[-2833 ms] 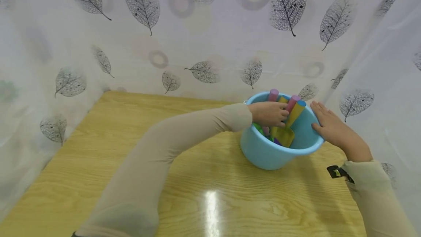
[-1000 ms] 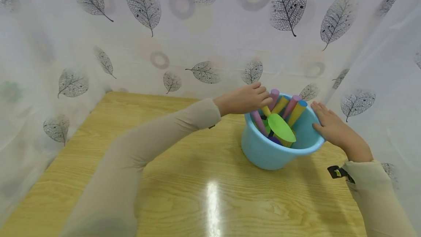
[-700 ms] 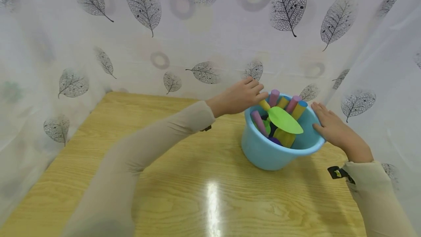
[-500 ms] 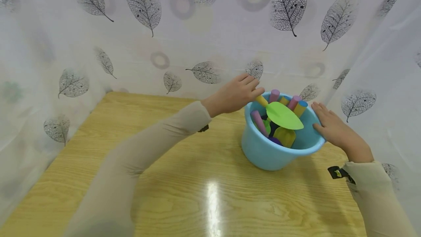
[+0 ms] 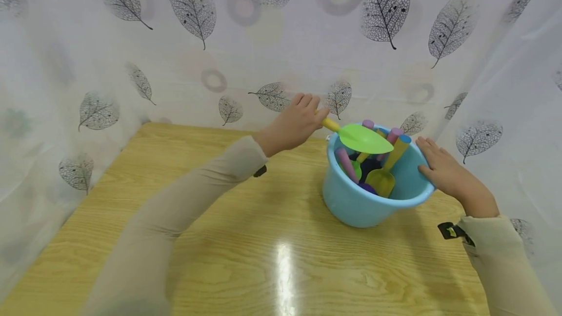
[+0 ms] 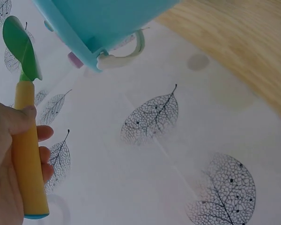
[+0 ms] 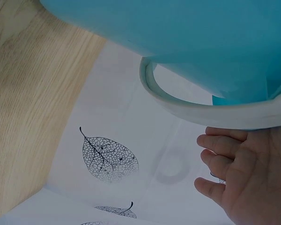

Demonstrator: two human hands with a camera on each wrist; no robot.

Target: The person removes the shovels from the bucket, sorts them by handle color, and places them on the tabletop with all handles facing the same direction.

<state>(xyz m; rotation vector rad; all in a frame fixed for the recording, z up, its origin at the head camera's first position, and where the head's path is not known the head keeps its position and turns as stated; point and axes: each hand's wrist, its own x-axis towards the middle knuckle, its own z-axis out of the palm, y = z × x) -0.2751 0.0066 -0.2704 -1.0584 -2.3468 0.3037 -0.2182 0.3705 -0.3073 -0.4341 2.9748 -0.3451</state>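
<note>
A light blue bucket (image 5: 351, 204) stands at the table's far right and holds several toy tools with pink, yellow and blue handles (image 5: 397, 140). My left hand (image 5: 295, 122) grips the yellow handle (image 6: 28, 154) of a green toy trowel (image 5: 364, 139), lifted clear over the bucket's left rim. The green blade (image 6: 19, 47) points toward the bucket (image 6: 103, 23). My right hand (image 5: 443, 169) rests with straight fingers against the bucket's right rim; its fingers (image 7: 225, 145) lie by the bucket's white bail handle (image 7: 196, 110).
The yellow wooden table (image 5: 246, 238) stretches left and toward me from the bucket. A white curtain printed with leaves (image 5: 272, 38) closes in the back and both sides, close behind the bucket.
My left hand reached into the bucket, took the green trowel and drew it up and out to the left. The right hand and the bucket stayed put.
</note>
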